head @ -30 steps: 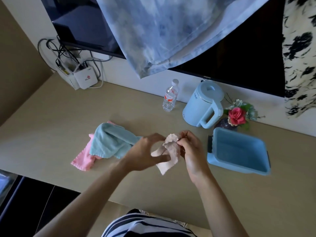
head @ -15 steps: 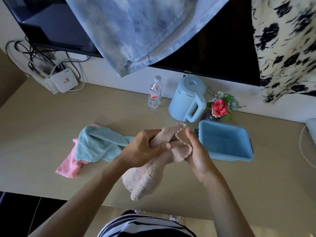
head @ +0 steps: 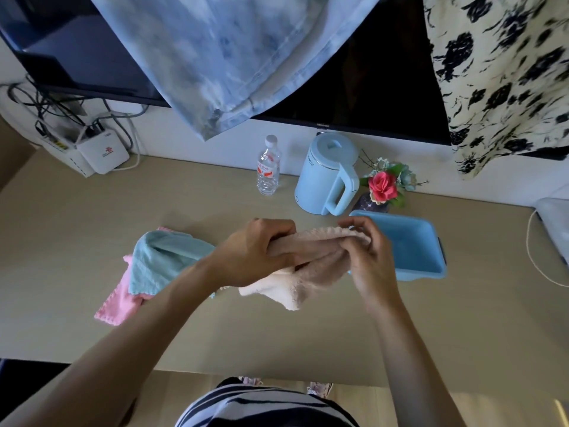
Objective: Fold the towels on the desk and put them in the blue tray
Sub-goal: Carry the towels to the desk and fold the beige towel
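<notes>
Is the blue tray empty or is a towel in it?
Empty where visible: the blue tray shows bare floor; the right hand hides its left edge.

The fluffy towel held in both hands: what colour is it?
Pale pinkish beige; the fluffy towel shows best in the head view.

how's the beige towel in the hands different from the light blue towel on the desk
The fluffy beige towel is bunched between the left hand and the right hand, one corner hanging; the light blue towel lies loose on the tan desk. The light blue towel drapes over a pink towel; the beige towel covers no other towel. Both are unfolded, neither in the blue tray.
</notes>
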The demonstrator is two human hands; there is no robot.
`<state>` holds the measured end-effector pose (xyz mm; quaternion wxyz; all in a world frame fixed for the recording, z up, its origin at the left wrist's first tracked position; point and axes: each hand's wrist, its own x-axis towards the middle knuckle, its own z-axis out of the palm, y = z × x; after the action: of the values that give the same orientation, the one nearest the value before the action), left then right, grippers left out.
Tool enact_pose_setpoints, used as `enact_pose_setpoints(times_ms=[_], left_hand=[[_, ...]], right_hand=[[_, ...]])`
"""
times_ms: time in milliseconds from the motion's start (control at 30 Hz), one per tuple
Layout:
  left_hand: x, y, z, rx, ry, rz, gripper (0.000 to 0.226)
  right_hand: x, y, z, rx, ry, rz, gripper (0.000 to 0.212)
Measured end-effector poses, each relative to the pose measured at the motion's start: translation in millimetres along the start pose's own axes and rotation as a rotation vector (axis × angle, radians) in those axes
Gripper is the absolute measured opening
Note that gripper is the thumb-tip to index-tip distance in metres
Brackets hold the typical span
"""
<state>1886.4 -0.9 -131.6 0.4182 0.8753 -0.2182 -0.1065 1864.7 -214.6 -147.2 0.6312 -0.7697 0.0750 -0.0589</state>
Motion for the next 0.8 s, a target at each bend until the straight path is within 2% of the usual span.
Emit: enact_pose_setpoints(times_ms=[100, 167, 233, 300, 367, 433, 500, 567, 667, 800], left_hand=[[-0.5, 1.1, -7.4, 0.075, -0.023, 0.012, 0.044], [-0.5, -0.9, -12.6, 0.121, -0.044, -0.007, 0.045], [0.6, -7.1, -18.2, 0.165, -0.066, -0.021, 0.040], [2.3, -16.7, -24.5, 0.201, -0.106, -0.053, 0.025], [2.9, -28.8, -29.5, 0.219, -0.147, -0.084, 0.019], [2.8, -41.5, -31.9, 0.253, -0.155, -0.102, 0.019], [2.9, -54.3, -31.6, 0.284, -0.140, -0.125, 0.025], [3.3, -66.9, -29.6, 0.283, -0.119, -0.164, 0.032], [4.1, -78.4, -26.6, 0.252, -0.063, -0.187, 0.035], [3.4, -79.2, -31.2, 0.181, 0.075, -0.169, 0.028]], right_hand=[[0.1, -1.2, -7.4, 0.019, 0.018, -0.037, 0.012], [-0.8, -2.4, -10.9, 0.062, 0.014, -0.037, 0.014], [-1.2, -0.4, -13.7, 0.127, 0.003, -0.005, 0.018], [-1.3, 2.0, -17.7, 0.163, -0.009, 0.008, 0.028], [-0.1, 6.4, -25.1, 0.088, -0.009, 0.000, 0.034], [1.8, 14.2, -31.9, -0.009, -0.011, 0.006, 0.027], [4.1, 22.7, -36.1, -0.043, 0.025, 0.077, 0.013], [7.9, 34.3, -38.7, -0.048, 0.045, 0.151, 0.007], [15.8, 48.7, -44.0, -0.057, 0.025, 0.233, 0.007], [21.0, 49.6, -52.5, 0.024, 0.055, 0.249, 0.008]])
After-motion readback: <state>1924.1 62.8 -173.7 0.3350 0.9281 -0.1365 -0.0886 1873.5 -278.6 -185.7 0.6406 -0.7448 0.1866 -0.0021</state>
